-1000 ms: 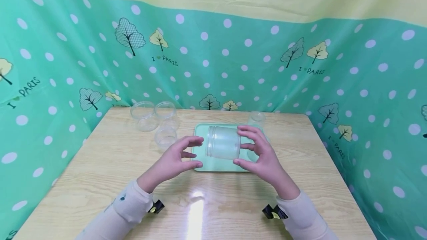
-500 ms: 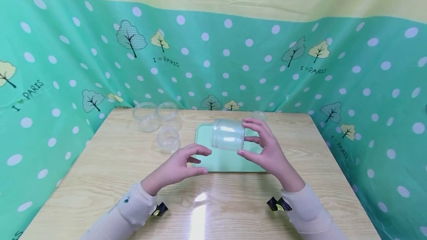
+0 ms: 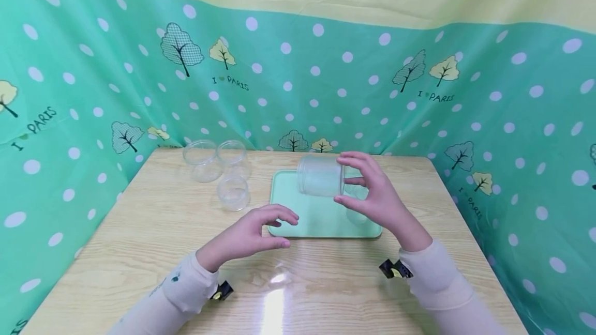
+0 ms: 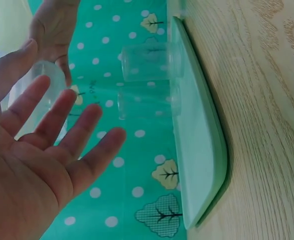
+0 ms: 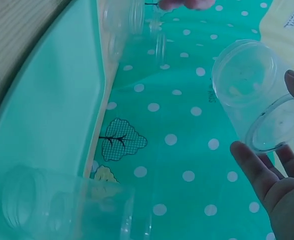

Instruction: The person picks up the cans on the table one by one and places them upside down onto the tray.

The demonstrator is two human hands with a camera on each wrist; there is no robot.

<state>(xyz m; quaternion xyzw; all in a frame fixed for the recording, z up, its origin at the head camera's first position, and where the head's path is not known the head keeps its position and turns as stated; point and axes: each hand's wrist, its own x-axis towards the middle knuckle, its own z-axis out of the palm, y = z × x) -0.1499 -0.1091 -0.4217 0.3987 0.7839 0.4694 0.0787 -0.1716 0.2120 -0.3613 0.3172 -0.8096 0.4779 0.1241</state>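
Note:
My right hand [image 3: 379, 195] grips a clear plastic jar [image 3: 320, 176] by its base end, fingertips and thumb spread round it. The jar lies sideways in the air over the light green tray [image 3: 307, 224], its threaded mouth to the left. In the right wrist view the jar's mouth [image 5: 244, 75] points away from the hand. My left hand [image 3: 247, 234] hovers at the tray's front left, fingers loosely bent and nothing in them. Upright on the tray, in the left wrist view, are two clear jars [image 4: 147, 62], partly hidden by my right hand in the head view.
Several clear round containers [image 3: 234, 193] stand together on the wooden table [image 3: 153, 242], left of the tray. A green dotted cloth [image 3: 298, 102] hangs behind the table and along both sides. A black wrist camera [image 3: 395, 269] sits at the right sleeve.
My right hand has carried the jar farther back and slightly right over the tray. The left hand has moved slightly right and down, and is now farther from the jar.

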